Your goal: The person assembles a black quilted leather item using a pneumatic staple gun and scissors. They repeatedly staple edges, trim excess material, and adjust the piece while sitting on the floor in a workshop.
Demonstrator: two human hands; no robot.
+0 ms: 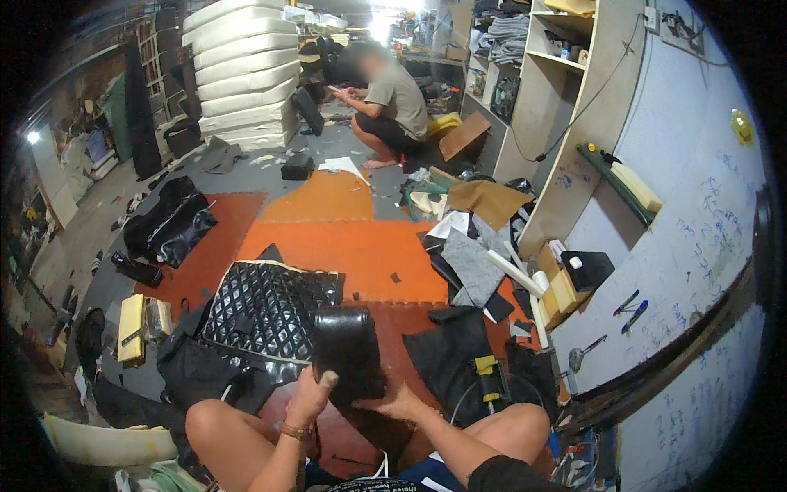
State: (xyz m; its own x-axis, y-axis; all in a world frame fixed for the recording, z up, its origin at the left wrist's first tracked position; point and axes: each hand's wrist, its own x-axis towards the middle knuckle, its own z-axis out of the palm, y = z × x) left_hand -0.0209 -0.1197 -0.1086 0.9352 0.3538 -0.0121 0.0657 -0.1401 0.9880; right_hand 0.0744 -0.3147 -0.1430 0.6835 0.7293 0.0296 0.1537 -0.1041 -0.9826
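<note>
far beyond the fingers and to their right, an open shelf unit (pixel 608 94) holds folded grey cloths (pixel 502 37) in its far bay and small items too blurred to name. right of the fingers, handwriting in blue, only partly legible, covers the white wall (pixel 676 234). the left hand (pixel 308 400) grips the near left edge of the black piece (pixel 346 348), thumb upward; the right hand (pixel 402 402) reaches across its near right edge, its grip impossible to tell. the piece extends beyond both hands' fingers, with a quilted black panel (pixel 261 307) to their left
</note>
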